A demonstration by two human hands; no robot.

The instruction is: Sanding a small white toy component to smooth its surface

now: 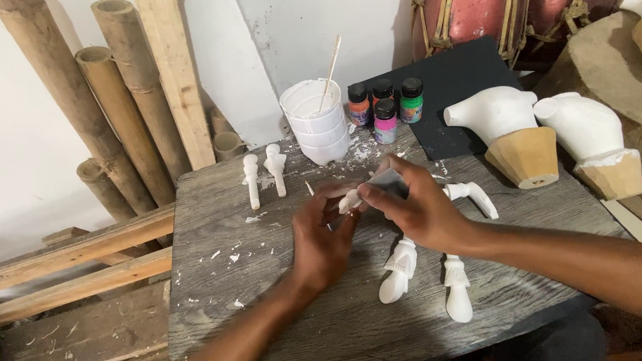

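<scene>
Gripping small white piece (pixel 349 200) — mostly hidden by left hand (pixel 323 237), right hand (pixel 414 206).

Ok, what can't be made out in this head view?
- Small white piece: mostly covered by the left hand and right hand; shape unclear.
- Grey sheet: partly under right fingers.
- Drum: cut by top edge.
- Paint bottles: labels too small.

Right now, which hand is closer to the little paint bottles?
Right. The right hand sits just below the paint bottles; the left hand is lower and further left.
</scene>
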